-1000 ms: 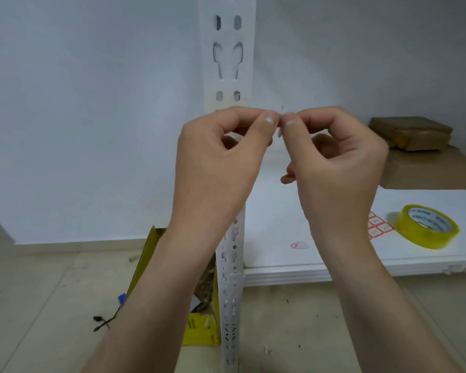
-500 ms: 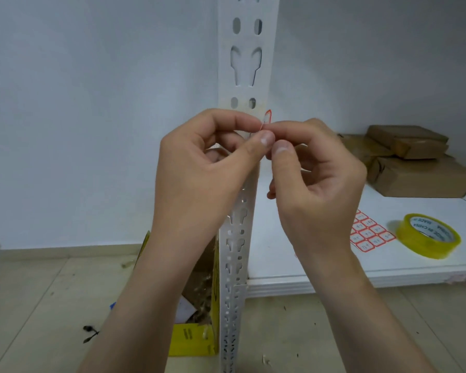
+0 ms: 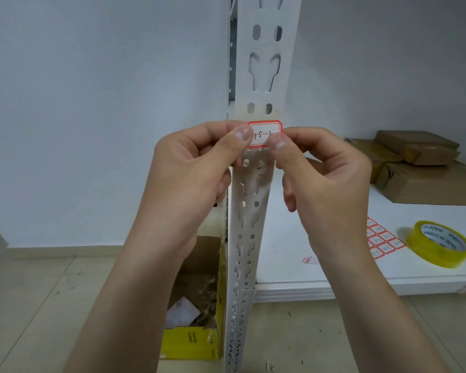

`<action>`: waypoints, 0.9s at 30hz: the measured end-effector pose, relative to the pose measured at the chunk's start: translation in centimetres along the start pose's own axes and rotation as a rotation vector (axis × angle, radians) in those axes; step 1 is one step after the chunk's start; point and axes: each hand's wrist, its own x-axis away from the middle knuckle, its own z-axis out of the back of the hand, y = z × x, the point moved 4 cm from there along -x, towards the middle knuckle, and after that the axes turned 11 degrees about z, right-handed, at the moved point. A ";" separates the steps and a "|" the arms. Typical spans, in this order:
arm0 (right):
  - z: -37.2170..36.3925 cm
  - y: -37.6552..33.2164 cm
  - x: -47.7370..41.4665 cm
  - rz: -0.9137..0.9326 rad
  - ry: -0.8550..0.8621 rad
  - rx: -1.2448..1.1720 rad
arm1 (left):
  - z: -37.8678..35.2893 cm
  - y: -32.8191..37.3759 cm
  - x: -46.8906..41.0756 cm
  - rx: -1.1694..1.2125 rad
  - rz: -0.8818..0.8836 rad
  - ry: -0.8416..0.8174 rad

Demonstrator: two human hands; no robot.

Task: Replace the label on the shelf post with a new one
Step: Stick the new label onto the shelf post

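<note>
Label (image 3: 264, 133) between left hand (image 3: 197, 170), right hand (image 3: 327, 179)

It looks like a storeroom: a slotted metal shelf post (image 3: 264, 63), brown parcels (image 3: 425, 170) at the shelf's (image 3: 293, 238) far right corner, a tape roll (image 3: 439, 243) and a label sheet (image 3: 382, 242).

Post (image 3: 289, 63) is matt metal; label (image 3: 264, 133) is paper.

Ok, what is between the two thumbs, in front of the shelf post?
The head view shows the red-bordered handwritten label there: the left hand pinches its left end, the right hand its right end.
</note>
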 end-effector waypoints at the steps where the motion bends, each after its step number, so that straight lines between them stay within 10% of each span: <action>1: 0.0 0.0 -0.1 -0.009 0.015 -0.006 | 0.1 0.0 0.0 -0.003 -0.001 0.010; 27: -0.1 -0.1 -1.4 -0.008 0.058 0.116 | 0.1 0.8 -0.5 -0.226 -0.265 0.317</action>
